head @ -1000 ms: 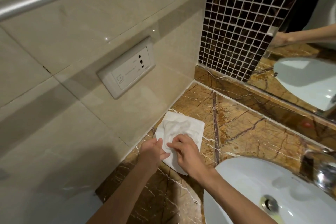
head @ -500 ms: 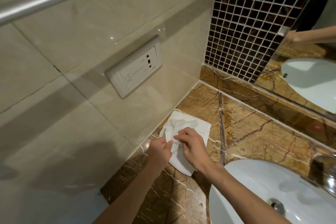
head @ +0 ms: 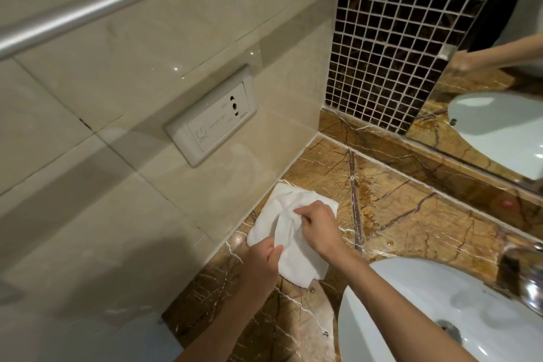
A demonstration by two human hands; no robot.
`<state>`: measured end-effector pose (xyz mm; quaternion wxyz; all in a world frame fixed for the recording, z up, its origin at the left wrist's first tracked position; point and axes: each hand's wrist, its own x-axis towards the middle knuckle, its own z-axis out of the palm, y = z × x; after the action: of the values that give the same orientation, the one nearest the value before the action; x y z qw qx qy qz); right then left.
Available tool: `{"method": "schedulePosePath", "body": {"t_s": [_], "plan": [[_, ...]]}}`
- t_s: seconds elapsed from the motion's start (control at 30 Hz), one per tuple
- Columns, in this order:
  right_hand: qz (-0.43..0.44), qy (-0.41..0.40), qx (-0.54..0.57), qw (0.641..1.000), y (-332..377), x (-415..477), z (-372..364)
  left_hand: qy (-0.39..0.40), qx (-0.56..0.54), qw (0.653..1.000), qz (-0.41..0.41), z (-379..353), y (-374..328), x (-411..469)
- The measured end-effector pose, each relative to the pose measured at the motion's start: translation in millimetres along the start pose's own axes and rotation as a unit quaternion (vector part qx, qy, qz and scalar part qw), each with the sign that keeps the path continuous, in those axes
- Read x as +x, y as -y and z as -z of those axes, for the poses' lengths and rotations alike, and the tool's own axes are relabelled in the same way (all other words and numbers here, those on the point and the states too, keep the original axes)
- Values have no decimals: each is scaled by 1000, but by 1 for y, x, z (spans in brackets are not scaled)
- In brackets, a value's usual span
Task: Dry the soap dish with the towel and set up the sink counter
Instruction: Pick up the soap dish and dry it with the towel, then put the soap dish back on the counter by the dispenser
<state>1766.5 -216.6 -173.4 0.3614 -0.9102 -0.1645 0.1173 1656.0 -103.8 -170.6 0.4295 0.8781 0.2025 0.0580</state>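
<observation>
A small white towel (head: 291, 258) lies on the brown marble counter (head: 411, 220), close against the beige tiled wall on the left. My left hand (head: 263, 258) pinches the towel's near left edge. My right hand (head: 316, 226) pinches a raised fold in the towel's middle. The cloth is creased and partly lifted between the two hands. No soap dish is in view.
A white oval sink (head: 440, 311) sits at the lower right with a chrome faucet (head: 529, 279) over its rim. A wall socket plate (head: 211, 123) and a metal rail (head: 102, 6) are on the left wall. A mirror (head: 499, 97) and dark mosaic tiles (head: 390, 38) back the counter.
Both hands have kept working the towel on the counter; the right hand has pulled up a fold in the middle and the left now grips the near edge. The camera has shifted slightly.
</observation>
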Motion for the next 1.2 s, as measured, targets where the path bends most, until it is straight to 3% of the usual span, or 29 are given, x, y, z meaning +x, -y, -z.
{"method": "schedulePosePath", "body": {"t_s": [0.07, 0.13, 0.27, 0.33, 0.4, 0.53, 0.63, 0.67, 0.77, 0.83, 1.0, 1.2], "plan": [[-3, -75, 3, 997, 6, -11, 2, 4, 15, 999, -35, 0, 2, -2], [5, -126, 56, 991, 16, -26, 5, 2, 57, 990, -127, 1, -1, -3], [-104, -41, 104, 988, 18, -42, 9, 11, 60, 971, -231, 4, -2, -10], [-169, 8, 166, 971, 10, -39, 10, 35, 68, 966, -245, 4, 7, -9], [-216, 43, 245, 944, 4, -35, 9, 100, 40, 974, -202, 10, 15, -8], [-226, 79, 201, 950, 4, -35, 1, 140, -21, 990, -14, 17, 19, -1], [-268, 51, 236, 933, 6, -43, -1, 116, -58, 990, 62, 15, 14, 3], [-286, 29, 262, 921, 7, -48, -2, 113, -135, 979, 105, 16, 11, 2], [-335, -67, 349, 873, 9, -67, -8, 117, -360, 899, 218, 17, 1, 3], [-346, -121, 403, 839, 10, -81, -10, 120, -382, 888, 226, 14, -13, 5], [-355, -229, 459, 781, 6, -111, 4, 154, -308, 920, 188, -8, -54, 3], [-357, -292, 494, 737, -26, -155, 47, 225, -272, 925, 140, -53, -98, -23]]}}
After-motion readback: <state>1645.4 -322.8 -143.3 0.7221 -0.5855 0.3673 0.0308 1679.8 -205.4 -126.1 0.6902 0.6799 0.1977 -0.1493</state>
